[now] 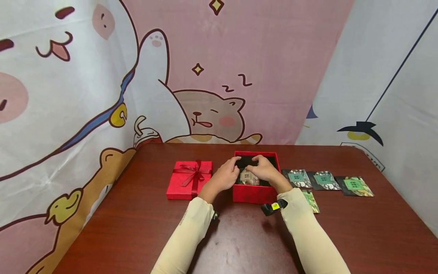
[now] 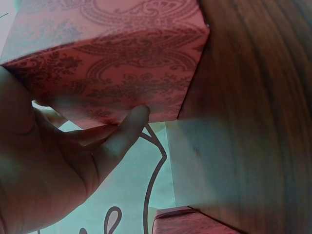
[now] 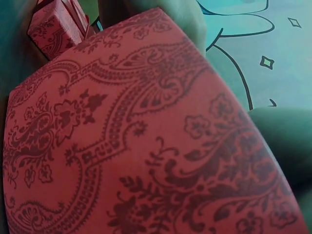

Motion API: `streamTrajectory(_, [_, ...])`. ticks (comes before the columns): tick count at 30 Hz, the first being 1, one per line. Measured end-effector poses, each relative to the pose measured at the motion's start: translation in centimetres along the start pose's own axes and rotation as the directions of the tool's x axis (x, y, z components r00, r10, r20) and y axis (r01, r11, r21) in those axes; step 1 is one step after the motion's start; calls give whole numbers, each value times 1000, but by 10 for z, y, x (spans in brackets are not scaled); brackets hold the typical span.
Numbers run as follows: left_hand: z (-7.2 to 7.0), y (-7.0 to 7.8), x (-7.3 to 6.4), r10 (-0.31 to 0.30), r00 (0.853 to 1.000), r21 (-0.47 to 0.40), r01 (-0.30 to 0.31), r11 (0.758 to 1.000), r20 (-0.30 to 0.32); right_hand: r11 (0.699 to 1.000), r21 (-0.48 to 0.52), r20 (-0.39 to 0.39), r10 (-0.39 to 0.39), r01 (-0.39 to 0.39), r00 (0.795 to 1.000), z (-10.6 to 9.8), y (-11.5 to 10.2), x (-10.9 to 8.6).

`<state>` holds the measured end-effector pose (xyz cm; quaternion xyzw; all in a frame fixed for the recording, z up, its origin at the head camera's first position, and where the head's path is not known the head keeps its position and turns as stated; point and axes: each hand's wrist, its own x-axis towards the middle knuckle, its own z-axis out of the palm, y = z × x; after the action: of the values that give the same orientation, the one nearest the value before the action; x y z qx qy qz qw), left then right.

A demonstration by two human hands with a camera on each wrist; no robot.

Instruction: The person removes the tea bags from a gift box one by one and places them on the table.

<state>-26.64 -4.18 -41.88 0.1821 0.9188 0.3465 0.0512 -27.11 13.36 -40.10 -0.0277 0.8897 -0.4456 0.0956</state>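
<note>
An uncovered red gift box [image 1: 254, 194] with a dark lining stands on the table. My left hand [image 1: 226, 176] holds its left wall, with thumb and forefinger at the rim. In the left wrist view, a fingertip [image 2: 141, 114] presses the outside of the patterned wall. Over the right rim, my right hand [image 1: 266, 169] reaches into the box and pinches a small flat packet [image 1: 249, 178] at its top edge. This packet has a pale label and a mottled print. The box wall [image 3: 112, 131] hides the right fingertips in the right wrist view.
Left of the box lies its red lid [image 1: 178, 186] with a ribbon bow. To the right, several flat packets with green labels [image 1: 323, 179] lie in a row on the brown table [image 1: 113, 228]. Another packet [image 1: 310, 199] lies partly behind the right sleeve. A cartoon-print cloth [image 1: 273, 57] hangs behind.
</note>
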Motion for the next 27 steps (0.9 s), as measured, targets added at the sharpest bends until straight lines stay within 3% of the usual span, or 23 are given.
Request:
streamTrajectory(7, [-1, -1, -1, 3, 1000, -4, -3, 1000, -8, 998, 56, 6, -16, 15, 1000, 1, 2, 1])
streamTrajectory(13, [-1, -1, 1, 19, 1000, -3, -19, 1000, 1, 993, 90, 41, -82, 78, 996, 2, 2, 4])
streamTrajectory(22, [-1, 0, 0, 13, 1000, -7, -13, 1000, -9, 989, -99, 1, -108, 108, 994, 6, -1, 5])
streamTrajectory(27, [0, 0, -2, 6, 1000, -10, -6, 1000, -8, 994, -58, -4, -91, 90, 996, 1, -1, 0])
